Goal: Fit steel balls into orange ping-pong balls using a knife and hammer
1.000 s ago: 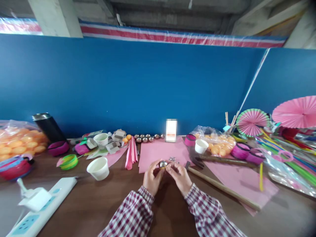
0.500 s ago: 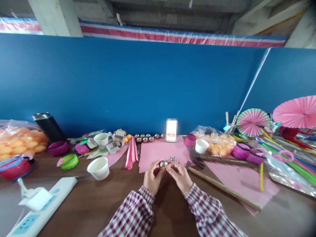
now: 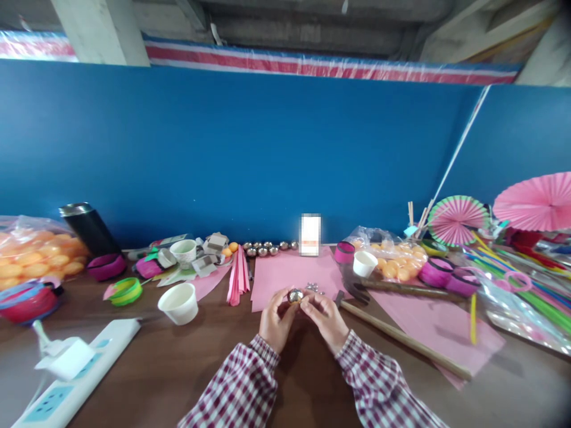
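A shiny silver ball (image 3: 295, 295) is between my hands at the front edge of the pink paper (image 3: 281, 273). My left hand (image 3: 275, 321) grips it from the left with thumb and fingers. From the right, the fingertips of my right hand (image 3: 325, 318) are pinched together at the ball's side; a bit of orange shows under the ball, and what exactly they pinch is too small to tell. Small silver pieces (image 3: 314, 288) lie on the paper just beyond my right hand. Several more silver balls (image 3: 267, 248) stand in rows near the blue wall.
To the right lie a hammer (image 3: 405, 339), a second wooden-handled tool (image 3: 410, 289) and a white cup (image 3: 364, 264). On the left are a larger white cup (image 3: 178, 304), a power strip (image 3: 98, 368) and a green tape roll (image 3: 125, 292). Pink strips (image 3: 238, 276) lie left of the paper.
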The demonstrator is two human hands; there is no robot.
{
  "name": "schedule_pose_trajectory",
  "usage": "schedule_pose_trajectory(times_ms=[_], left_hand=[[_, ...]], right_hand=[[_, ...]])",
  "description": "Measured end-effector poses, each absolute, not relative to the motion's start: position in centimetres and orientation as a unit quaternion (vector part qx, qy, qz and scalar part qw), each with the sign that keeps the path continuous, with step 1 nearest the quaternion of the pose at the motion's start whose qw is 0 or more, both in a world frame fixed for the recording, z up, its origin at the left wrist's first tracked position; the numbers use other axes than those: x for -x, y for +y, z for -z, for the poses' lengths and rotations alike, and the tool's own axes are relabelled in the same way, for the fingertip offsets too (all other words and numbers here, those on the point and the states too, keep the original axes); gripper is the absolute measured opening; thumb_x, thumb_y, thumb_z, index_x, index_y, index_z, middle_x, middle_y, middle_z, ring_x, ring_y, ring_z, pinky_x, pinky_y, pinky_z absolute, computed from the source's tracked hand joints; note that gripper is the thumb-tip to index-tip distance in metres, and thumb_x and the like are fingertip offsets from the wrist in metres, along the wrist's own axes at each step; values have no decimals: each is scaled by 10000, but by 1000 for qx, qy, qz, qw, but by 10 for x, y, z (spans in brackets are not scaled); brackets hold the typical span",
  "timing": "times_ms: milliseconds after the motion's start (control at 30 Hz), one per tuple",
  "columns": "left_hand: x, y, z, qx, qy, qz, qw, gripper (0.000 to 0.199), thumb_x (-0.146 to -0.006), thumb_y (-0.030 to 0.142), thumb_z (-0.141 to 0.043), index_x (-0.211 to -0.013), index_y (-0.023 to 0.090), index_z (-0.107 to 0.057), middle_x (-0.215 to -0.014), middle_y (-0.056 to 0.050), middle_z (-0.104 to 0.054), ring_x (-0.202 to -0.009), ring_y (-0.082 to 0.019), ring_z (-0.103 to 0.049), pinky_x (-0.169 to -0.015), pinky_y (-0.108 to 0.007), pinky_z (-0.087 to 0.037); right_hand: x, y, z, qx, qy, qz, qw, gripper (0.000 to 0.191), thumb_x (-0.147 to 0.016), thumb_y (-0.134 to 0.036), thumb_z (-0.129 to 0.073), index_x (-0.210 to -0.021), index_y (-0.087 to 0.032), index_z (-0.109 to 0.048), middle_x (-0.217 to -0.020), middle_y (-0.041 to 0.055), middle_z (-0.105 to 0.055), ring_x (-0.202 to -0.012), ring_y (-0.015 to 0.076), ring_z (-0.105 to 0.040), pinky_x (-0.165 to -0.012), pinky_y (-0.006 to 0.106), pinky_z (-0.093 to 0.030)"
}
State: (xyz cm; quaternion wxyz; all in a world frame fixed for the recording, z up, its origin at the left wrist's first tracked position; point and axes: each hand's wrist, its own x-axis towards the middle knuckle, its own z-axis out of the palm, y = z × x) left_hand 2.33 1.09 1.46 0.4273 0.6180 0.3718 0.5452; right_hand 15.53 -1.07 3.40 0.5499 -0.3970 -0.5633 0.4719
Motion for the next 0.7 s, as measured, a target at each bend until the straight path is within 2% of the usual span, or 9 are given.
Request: schedule_pose_trajectory(times_ms=[400,467,600,700], left_hand=[[-24,11,-10,-616,370,-540,438,377,-725,227,-528,-1095,160,-510,-1054,-73,-596,-943,-190,-563,-854,-335,-444],[-23,11,-11,-616,377,-538,435,381,-721,231,-531,-1095,159,-514,-1036,-70,-606,-930,-191,-569,-843,-331,-451],[-23,9,-11,-629,396,-526,414,383,-725,236,-524,-1101,169,-518,-1000,-60,-625,-916,-195,-576,-836,-338,-453],[-23,8,-10,-636,402,-523,400,379,-729,238,-519,-1102,175,-522,-1001,-57,-627,-915,-197,-578,-841,-346,-449]], right_hand=[[-154,-12,-39,382,-555,-490,553,209,-700,-361,-580,-636,-162,-569,-940,32,-584,-846,162,-529,-763,268,-399],[-154,-12,-36,383,-545,-494,559,204,-697,-352,-586,-629,-161,-567,-866,24,-596,-810,154,-533,-744,263,-402],[-154,-12,-27,414,-503,-506,566,212,-674,-367,-605,-642,-162,-561,-611,-21,-556,-595,114,-511,-607,243,-411],[-153,-12,-20,426,-479,-516,568,236,-658,-392,-611,-663,-167,-543,-595,-23,-547,-558,111,-501,-579,248,-420]])
